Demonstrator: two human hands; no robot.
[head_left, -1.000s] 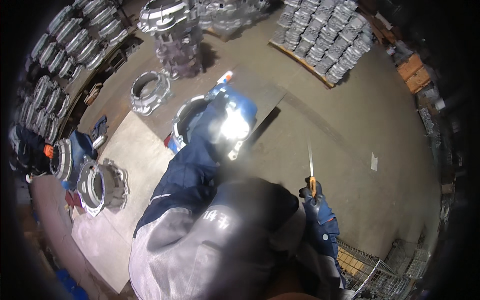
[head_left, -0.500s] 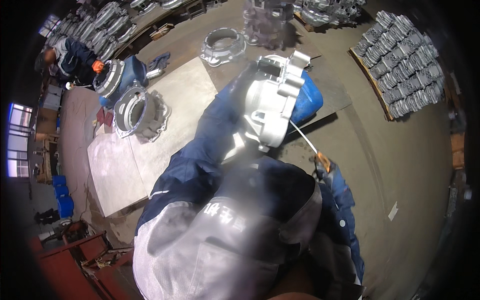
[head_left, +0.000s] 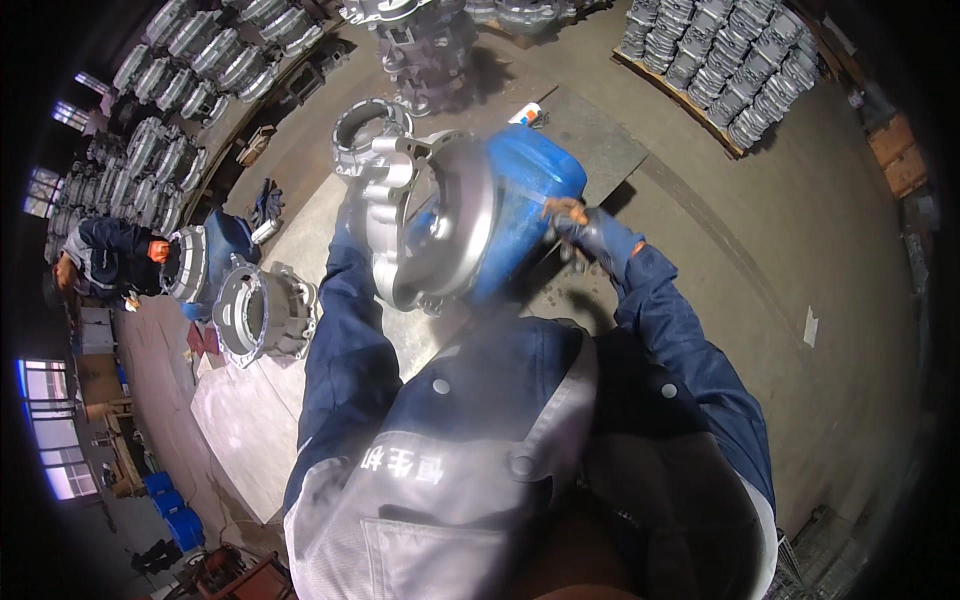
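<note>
A silvery cast-metal housing [head_left: 384,235] with a wide round opening stands tilted against a blue plastic drum [head_left: 535,165]. My left sleeve reaches up to the housing's left side; the hand itself is hidden there, so its fingers do not show. On the right, beside the drum, my gloved right hand [head_left: 598,243] is closed round the orange handle of a tool [head_left: 560,208] with a long thin shaft. The shaft points left toward the housing's opening and is blurred, so the exact kind of tool is unclear.
Another ring-shaped housing [head_left: 262,315] sits on pale sheets [head_left: 235,410] at left, and one more [head_left: 368,130] beyond mine. Stacked housings [head_left: 425,60] rise at the back. A co-worker [head_left: 105,255] handles a housing at far left. A loaded pallet [head_left: 715,60] stands back right.
The housing has turned, so its round opening now faces right, and it sits further left in view. My right hand has come up and inward with the tool, close to the drum.
</note>
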